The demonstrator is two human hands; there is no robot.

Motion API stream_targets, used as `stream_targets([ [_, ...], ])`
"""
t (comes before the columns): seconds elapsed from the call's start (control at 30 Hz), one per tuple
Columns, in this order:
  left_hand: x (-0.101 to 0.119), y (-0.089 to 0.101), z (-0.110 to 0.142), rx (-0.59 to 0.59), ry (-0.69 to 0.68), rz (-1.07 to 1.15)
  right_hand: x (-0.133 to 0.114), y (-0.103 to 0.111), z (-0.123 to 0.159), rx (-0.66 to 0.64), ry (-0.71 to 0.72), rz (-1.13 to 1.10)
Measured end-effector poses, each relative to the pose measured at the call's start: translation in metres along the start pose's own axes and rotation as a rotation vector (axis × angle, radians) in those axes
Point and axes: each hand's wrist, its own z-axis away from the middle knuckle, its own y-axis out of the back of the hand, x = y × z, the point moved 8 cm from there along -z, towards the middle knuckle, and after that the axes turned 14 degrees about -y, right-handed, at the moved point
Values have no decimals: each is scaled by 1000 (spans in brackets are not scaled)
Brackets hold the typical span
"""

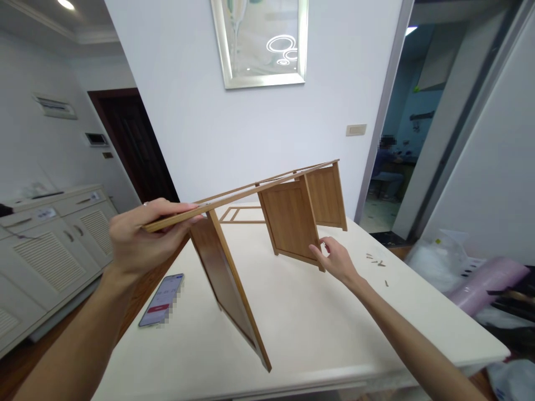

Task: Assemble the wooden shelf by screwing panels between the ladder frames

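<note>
A long wooden frame point(238, 195) slants across the table, its left end raised. Three wooden panels hang from it: a near panel point(228, 278), a middle panel point(288, 220) and a far panel point(326, 195). My left hand point(146, 234) pinches the frame's left end between thumb and fingers. At the lower right edge of the middle panel, the thumb and fingers of my right hand point(334, 259) close around its edge. Behind the panels another slatted wooden frame point(244, 215) lies flat, partly hidden.
Several small wooden dowels point(376, 260) lie on the white table point(334, 334), right of the panels. A phone point(162, 301) rests near its left edge. Plastic wrapping point(438, 262) and a pink roll point(489, 284) are beyond the right edge. A person point(387, 164) sits past the doorway.
</note>
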Motion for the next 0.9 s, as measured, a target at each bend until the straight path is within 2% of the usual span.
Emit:
stream_targets([
  [0.17, -14, -5, -14, 59, 161, 3, 0, -6, -16, 53, 83, 31],
  [0.3, -25, 3, -6, 181, 269, -57, -7, 8, -25, 105, 135, 30],
  [0.4, -38, 11, 3, 227, 335, -111, -18, 21, -31, 116, 173, 35],
  [0.6, -83, 14, 28, 185, 482, -108, -45, 37, -41, 56, 205, 89],
  [0.77, -123, 11, 64, 276, 607, -84, -65, 42, -39, 11, 193, 156],
  [0.9, -142, -1, 92, 340, 677, -68, -72, 43, -38, -8, 168, 225],
])
